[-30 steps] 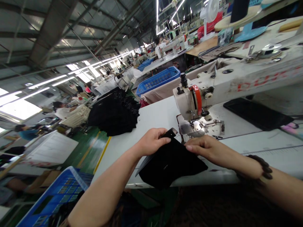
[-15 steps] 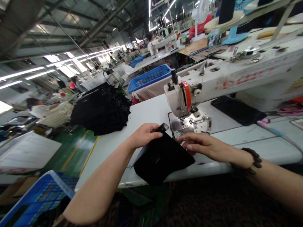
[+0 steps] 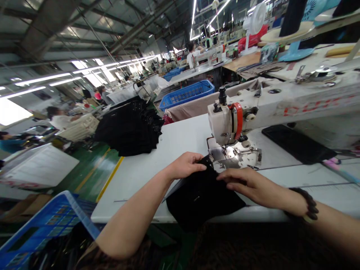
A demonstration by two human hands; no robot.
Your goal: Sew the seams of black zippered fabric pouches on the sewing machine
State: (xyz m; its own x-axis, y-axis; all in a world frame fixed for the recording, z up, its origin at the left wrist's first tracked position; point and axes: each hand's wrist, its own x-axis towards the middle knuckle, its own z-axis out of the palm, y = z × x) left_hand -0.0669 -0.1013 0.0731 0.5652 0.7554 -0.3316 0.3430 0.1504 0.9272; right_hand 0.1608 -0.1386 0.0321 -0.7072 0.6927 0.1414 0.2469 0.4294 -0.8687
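Note:
A black fabric piece [image 3: 202, 198] with a small light mark lies over the front edge of the white table, its top corner close to the sewing machine's metal plate. My left hand [image 3: 187, 165] pinches that top corner between thumb and fingers. On the fabric's right edge rests my right hand [image 3: 244, 183], fingers bent and a little apart, thumb side hidden in part; whether it grips the cloth is unclear. The white sewing machine [image 3: 225, 123] with an orange lever stands just beyond both hands.
A stack of black fabric pieces [image 3: 129, 127] lies at the table's left end. Behind it is a blue basket [image 3: 187, 93]; another blue basket [image 3: 67, 213] stands lower left. A black phone [image 3: 298, 144] lies right of the machine. Other people sit farther back.
The view has shifted, so the scene sits farther right. The fabric's top corner and my left hand are nearer the machine's plate. My right hand stays at the fabric's right edge.

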